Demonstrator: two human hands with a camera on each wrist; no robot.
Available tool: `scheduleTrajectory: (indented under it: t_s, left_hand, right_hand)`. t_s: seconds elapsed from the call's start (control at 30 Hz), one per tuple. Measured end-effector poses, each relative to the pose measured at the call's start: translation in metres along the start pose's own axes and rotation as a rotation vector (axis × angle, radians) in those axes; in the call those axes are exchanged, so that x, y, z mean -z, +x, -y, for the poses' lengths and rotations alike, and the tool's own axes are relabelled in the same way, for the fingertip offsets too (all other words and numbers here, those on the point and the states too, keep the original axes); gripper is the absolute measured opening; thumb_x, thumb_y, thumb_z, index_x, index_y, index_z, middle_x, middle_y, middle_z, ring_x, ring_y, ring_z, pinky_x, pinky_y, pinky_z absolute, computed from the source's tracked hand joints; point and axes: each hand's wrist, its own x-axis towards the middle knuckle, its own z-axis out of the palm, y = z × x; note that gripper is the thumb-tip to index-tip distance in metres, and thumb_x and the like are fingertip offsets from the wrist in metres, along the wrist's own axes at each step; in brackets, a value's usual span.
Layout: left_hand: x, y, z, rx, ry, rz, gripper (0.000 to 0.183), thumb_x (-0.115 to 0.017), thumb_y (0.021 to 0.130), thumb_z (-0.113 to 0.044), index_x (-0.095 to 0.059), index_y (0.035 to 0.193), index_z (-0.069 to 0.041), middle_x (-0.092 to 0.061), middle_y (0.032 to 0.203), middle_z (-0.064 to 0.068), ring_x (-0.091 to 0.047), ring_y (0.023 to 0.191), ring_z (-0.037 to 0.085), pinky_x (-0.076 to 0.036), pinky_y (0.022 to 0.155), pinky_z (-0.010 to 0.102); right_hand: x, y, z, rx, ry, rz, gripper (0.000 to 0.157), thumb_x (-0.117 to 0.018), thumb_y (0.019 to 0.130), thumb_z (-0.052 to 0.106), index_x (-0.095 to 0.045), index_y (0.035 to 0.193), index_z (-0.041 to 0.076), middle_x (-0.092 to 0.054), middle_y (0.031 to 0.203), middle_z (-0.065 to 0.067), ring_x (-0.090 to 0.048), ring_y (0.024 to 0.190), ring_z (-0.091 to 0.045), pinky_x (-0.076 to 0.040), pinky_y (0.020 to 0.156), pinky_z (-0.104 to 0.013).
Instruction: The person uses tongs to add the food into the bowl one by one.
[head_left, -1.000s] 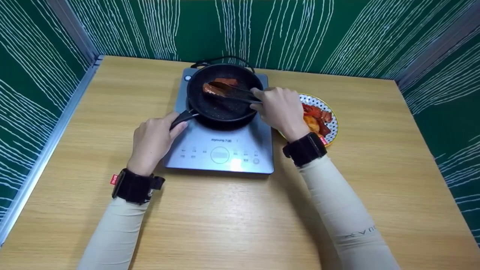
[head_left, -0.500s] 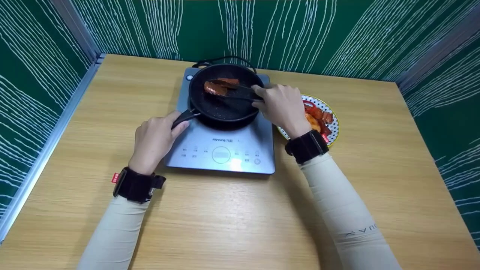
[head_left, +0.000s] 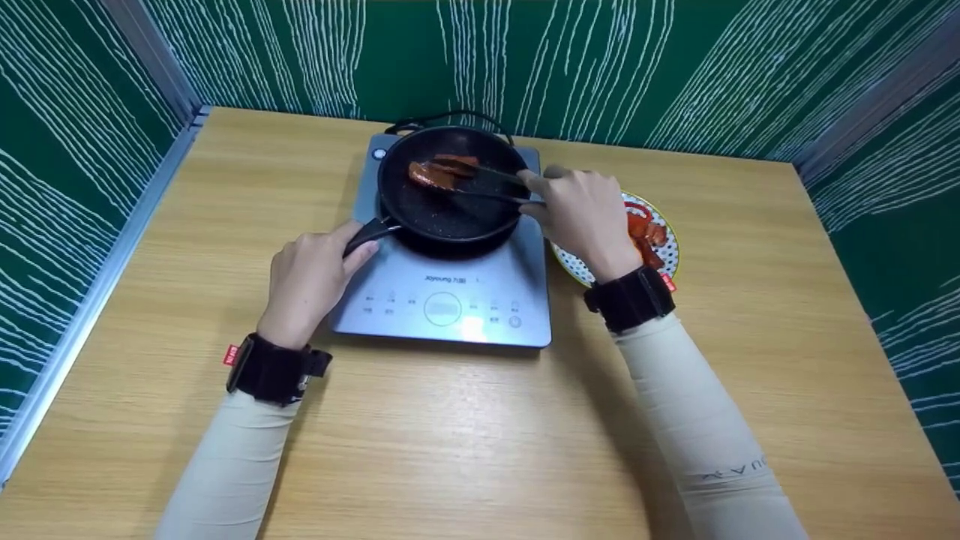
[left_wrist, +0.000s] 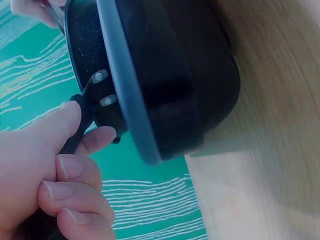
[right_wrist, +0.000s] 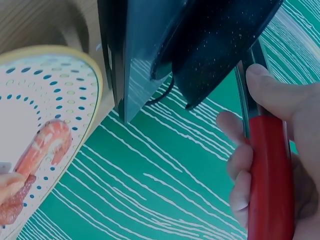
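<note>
While the left hand [head_left: 309, 277] grips one pan [head_left: 427, 217] by its handle [head_left: 370, 235] at eight o'clock and the right hand [head_left: 581, 217] clasps one pair of tongs [head_left: 499, 197], I count two meat pieces [head_left: 430, 177] towards the pan's eleven. They look light, soft, slippery; I'd pinch mid-length. One cooker [head_left: 405, 324] beneath, one plate [head_left: 574, 268] at four o'clock.

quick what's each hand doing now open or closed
Left hand: closed, gripping the black handle of the round, dark frying pan.
Right hand: closed, holding long red-handled tongs.
</note>
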Motion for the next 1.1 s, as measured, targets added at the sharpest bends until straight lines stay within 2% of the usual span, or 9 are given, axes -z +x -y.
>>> scheduleTrajectory:
  t_s: [0.23,0.37,0.5,0.6,0.8,0.97,1.1]
  left_hand:
    - [0.0,0.0,0.0,0.0,-0.006,0.008,0.027,-0.066,0.106,-0.04,-0.065,0.106,-0.012,-0.061,0.077,0.01,-0.058,0.067,0.032,-0.031,0.057,0.038]
    - [0.0,0.001,-0.001,-0.004,-0.006,0.008,0.027,-0.066,0.106,-0.04,-0.065,0.106,-0.013,-0.06,0.077,0.01,-0.058,0.067,0.032,-0.031,0.058,0.038]
    - [0.001,0.0,-0.001,-0.001,0.001,-0.003,0.027,-0.066,0.106,-0.04,-0.065,0.107,-0.013,-0.06,0.076,0.01,-0.058,0.066,0.033,-0.032,0.057,0.039]
    - [0.001,-0.001,-0.001,0.006,0.0,-0.006,0.027,-0.066,0.106,-0.04,-0.066,0.108,-0.014,-0.059,0.075,0.01,-0.057,0.066,0.033,-0.031,0.056,0.039]
    - [0.001,-0.001,0.0,0.002,-0.007,-0.008,0.027,-0.066,0.106,-0.04,-0.065,0.108,-0.013,-0.061,0.078,0.01,-0.058,0.067,0.033,-0.031,0.058,0.039]
    - [0.001,-0.001,0.0,0.004,-0.006,-0.009,0.027,-0.066,0.106,-0.04,-0.065,0.106,-0.013,-0.06,0.076,0.01,-0.057,0.066,0.033,-0.03,0.058,0.038]
    - [0.001,-0.001,-0.001,0.0,-0.01,-0.003,0.027,-0.066,0.106,-0.04,-0.065,0.106,-0.013,-0.061,0.076,0.01,-0.057,0.066,0.033,-0.031,0.058,0.039]
  right_hand:
    - [0.008,-0.012,-0.011,-0.021,0.029,-0.05,0.038,-0.081,0.097,0.034,-0.077,0.128,0.012,-0.071,0.088,-0.012,-0.054,0.059,-0.028,-0.04,0.049,-0.043]
    - [0.021,-0.027,-0.025,-0.085,0.044,-0.049,0.04,-0.079,0.098,0.038,-0.076,0.131,0.016,-0.074,0.091,-0.01,-0.061,0.061,-0.028,-0.038,0.049,-0.039]
    - [0.036,-0.049,-0.045,-0.16,0.078,-0.044,0.042,-0.079,0.098,0.037,-0.074,0.135,0.018,-0.078,0.102,-0.011,-0.068,0.066,-0.028,-0.038,0.051,-0.039]
    - [0.046,-0.07,-0.06,-0.231,0.106,-0.037,0.045,-0.078,0.098,0.039,-0.073,0.137,0.017,-0.078,0.108,-0.014,-0.065,0.069,-0.03,-0.037,0.057,-0.039]
    - [0.058,-0.108,-0.083,-0.386,0.12,-0.006,0.053,-0.078,0.097,0.044,-0.07,0.14,0.014,-0.073,0.101,-0.018,-0.054,0.072,-0.031,-0.032,0.063,-0.041]
    - [0.059,-0.124,-0.095,-0.438,0.127,0.004,0.054,-0.076,0.098,0.046,-0.069,0.141,0.013,-0.067,0.09,-0.017,-0.052,0.072,-0.032,-0.031,0.063,-0.042]
    - [0.06,-0.133,-0.103,-0.471,0.141,0.029,0.054,-0.076,0.099,0.045,-0.069,0.142,0.013,-0.065,0.089,-0.016,-0.052,0.073,-0.032,-0.031,0.062,-0.043]
